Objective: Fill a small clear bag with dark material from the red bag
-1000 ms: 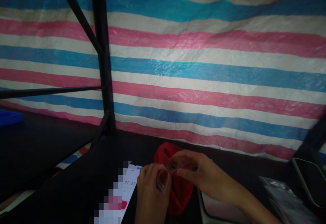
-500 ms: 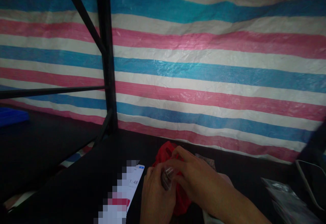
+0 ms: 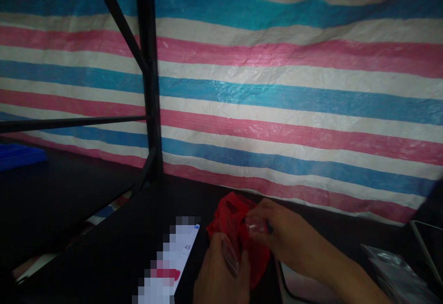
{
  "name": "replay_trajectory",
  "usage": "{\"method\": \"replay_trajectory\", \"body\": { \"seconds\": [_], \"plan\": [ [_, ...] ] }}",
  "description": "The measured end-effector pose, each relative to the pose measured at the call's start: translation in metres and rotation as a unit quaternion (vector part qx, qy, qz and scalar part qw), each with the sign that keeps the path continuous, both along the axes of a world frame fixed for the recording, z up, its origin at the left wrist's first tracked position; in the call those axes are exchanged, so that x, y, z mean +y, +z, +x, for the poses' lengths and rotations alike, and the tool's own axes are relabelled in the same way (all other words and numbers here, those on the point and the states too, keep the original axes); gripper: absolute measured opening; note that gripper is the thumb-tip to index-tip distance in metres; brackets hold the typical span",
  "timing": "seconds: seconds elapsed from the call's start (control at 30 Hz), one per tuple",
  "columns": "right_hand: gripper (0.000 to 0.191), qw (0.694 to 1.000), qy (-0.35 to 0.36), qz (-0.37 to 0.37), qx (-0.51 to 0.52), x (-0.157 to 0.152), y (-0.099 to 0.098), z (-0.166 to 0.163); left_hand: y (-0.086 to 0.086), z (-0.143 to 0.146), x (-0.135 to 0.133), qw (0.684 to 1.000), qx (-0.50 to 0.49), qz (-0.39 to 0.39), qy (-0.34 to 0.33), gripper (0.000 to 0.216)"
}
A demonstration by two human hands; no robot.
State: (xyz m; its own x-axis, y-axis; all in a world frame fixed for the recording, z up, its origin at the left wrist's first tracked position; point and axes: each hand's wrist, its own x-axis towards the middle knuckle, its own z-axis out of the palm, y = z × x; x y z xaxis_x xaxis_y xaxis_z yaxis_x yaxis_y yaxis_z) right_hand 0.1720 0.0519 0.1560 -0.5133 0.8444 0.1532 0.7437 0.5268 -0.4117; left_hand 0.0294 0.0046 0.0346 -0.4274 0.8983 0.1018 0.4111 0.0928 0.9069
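A woven plastic sheet (image 3: 297, 96), crinkled and glossy, hangs along the far edge of the tabletop in broad bands of pink, blue and white. In front of it, at the far left corner, stands a black metal post (image 3: 149, 78) with a slanting brace and a cross bar running off to the left. The tabletop (image 3: 114, 244) is dark, flat and matt.

A red bag (image 3: 231, 223) of thin, crumpled plastic lies midway along the tabletop, toward the near edge. Just left of it lies a phone (image 3: 183, 255), flat, its screen lit white. Near the right edge lie wrinkled clear packets (image 3: 391, 271), shiny in the dim light.

The right hand (image 3: 289, 241) comes in from the lower right, forearm slanted, back of the hand up. Its fingers are bent and closed in a pinch on a clear plastic piece (image 3: 256, 225), held over the red bag. The left hand (image 3: 221, 278) rises from the near edge, knuckles toward the camera, fingers curled shut on a small clear pouch (image 3: 230, 259), which stands up between thumb and fingers against the red bag. The two hands are near each other, not touching.
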Motion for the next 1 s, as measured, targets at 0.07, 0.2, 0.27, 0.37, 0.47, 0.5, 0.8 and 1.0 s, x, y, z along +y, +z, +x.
{"method": "replay_trajectory", "body": {
  "seconds": [0.07, 0.2, 0.27, 0.37, 0.47, 0.5, 0.8, 1.0],
  "plan": [
    [0.024, 0.997, 0.012, -0.014, -0.074, 0.0, -0.013, -0.006, -0.006, -0.003, 0.002, 0.999, -0.031, -0.001, -0.033, 0.018],
    [0.037, 0.991, 0.068, -0.024, -0.114, 0.004, -0.036, -0.018, -0.018, -0.02, 0.013, 0.992, -0.114, 0.019, -0.056, 0.026],
    [0.04, 0.985, 0.089, -0.028, -0.146, 0.01, -0.039, -0.018, -0.022, -0.027, 0.016, 0.989, -0.138, 0.03, -0.052, 0.025],
    [0.038, 0.977, 0.062, -0.02, -0.204, 0.018, -0.033, -0.013, -0.025, -0.033, 0.015, 0.989, -0.131, 0.051, -0.047, 0.022],
    [0.036, 0.97, 0.026, -0.015, -0.24, 0.024, -0.026, -0.011, -0.027, -0.033, 0.012, 0.991, -0.119, 0.054, -0.037, 0.02],
    [0.037, 0.969, 0.022, -0.012, -0.246, 0.025, -0.025, -0.012, -0.027, -0.032, 0.012, 0.99, -0.125, 0.051, -0.036, 0.021],
    [0.044, 0.975, 0.07, -0.009, -0.21, 0.036, -0.045, -0.019, -0.022, -0.027, 0.02, 0.966, -0.251, 0.052, -0.021, 0.025],
    [0.044, 0.988, 0.067, -0.042, -0.136, 0.043, -0.062, -0.013, -0.015, -0.026, 0.022, 0.945, -0.321, 0.059, 0.025, 0.032]
  ]
}}
